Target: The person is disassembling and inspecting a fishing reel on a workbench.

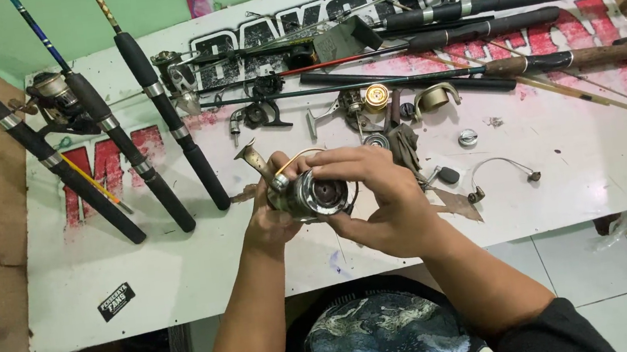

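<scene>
Both hands clasp reel body — above table's near edge.

Three fishing rods lie side by side on the left of the table, while more rods lie across its far right. Between them sit loose reel parts, behind the reel held above the table's near edge; a bail wire lies to its right.

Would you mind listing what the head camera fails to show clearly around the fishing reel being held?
- Fishing reel: its body is mostly covered by the left hand and right hand.
- Standing rods: tips cut off by the top edge.
- Small parts on the table: too small to identify.
</scene>
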